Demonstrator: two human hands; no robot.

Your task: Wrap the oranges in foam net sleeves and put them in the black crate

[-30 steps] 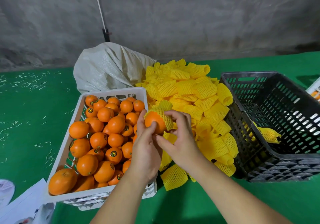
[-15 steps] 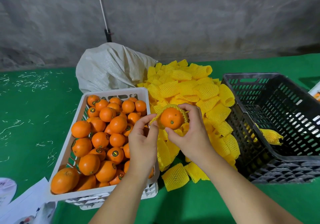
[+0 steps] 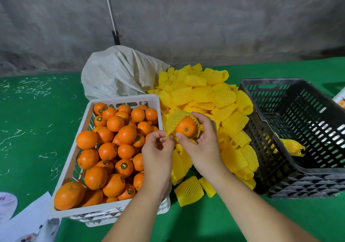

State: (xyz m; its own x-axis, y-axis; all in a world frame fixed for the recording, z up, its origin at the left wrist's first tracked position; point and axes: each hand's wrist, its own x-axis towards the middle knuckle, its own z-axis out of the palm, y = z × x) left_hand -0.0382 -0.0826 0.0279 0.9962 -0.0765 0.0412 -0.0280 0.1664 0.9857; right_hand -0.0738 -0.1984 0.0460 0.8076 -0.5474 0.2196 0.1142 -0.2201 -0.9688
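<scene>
Green tabletop point(image 3: 28, 148) before a grey wall. Centre: right hand point(image 3: 203, 148) curled round an orange point(image 3: 186, 128) half inside a yellow foam sleeve point(image 3: 175, 119); left hand point(image 3: 156, 154) pinching the sleeve's edge. White crate of oranges point(image 3: 123, 99) left, black crate point(image 3: 298, 129) right.

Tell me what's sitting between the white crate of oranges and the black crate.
In the head view, a heap of yellow foam net sleeves fills the gap between the white crate and the black crate.
</scene>
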